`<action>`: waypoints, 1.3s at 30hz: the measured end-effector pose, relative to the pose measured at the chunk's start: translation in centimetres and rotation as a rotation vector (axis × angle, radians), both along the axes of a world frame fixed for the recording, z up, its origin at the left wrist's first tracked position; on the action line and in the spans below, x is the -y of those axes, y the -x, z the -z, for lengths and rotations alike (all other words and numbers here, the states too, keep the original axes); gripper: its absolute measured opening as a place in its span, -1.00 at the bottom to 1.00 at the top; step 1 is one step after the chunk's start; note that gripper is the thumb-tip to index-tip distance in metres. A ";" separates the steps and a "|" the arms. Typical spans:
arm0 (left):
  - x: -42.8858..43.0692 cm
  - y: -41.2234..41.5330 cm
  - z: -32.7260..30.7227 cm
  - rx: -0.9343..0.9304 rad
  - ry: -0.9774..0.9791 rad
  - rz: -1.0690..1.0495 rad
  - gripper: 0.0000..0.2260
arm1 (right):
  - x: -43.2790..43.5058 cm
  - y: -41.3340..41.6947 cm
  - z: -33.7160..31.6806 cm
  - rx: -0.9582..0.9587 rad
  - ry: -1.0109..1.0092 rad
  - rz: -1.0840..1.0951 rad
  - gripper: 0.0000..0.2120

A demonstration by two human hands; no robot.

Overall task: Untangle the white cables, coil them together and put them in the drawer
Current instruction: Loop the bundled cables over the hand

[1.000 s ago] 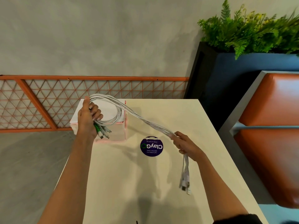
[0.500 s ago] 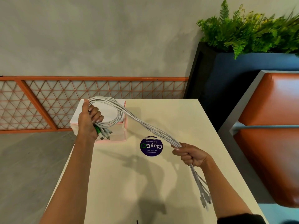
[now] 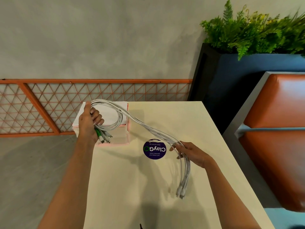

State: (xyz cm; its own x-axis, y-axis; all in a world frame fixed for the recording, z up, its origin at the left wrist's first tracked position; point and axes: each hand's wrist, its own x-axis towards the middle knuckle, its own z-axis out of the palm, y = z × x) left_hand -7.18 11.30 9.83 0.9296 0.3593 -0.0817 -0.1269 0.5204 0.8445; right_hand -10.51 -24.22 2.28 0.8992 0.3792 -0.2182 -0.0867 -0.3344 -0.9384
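A bundle of several white cables (image 3: pixel 148 128) stretches between both hands above the table. My left hand (image 3: pixel 89 123) grips one loop of the bundle, raised over the drawer box, with plug ends, one green, sticking out below the fist. My right hand (image 3: pixel 189 152) holds the bundle farther along with loosely curled fingers; the free ends hang down from it, their plugs (image 3: pixel 180 193) near the tabletop. The small pink-and-white drawer box (image 3: pixel 115 139) stands at the table's far left corner, partly hidden behind my left hand.
The cream table (image 3: pixel 148 195) carries a round purple sticker (image 3: pixel 154 149) near its middle. An orange lattice railing (image 3: pixel 49 106) runs behind the table on the left. A blue planter (image 3: pixel 247 76) and an orange padded bench (image 3: pixel 277 139) stand on the right.
My right hand slid down and outward along the bundle, then loosened its fingers; the hanging ends swung right and back. My left hand stayed over the drawer box with the loop.
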 end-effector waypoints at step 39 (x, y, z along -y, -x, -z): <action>0.1 0.7 -0.7 0.007 -0.113 -0.044 -0.61 | -1.9 0.0 -0.1 0.010 0.405 -0.012 -0.84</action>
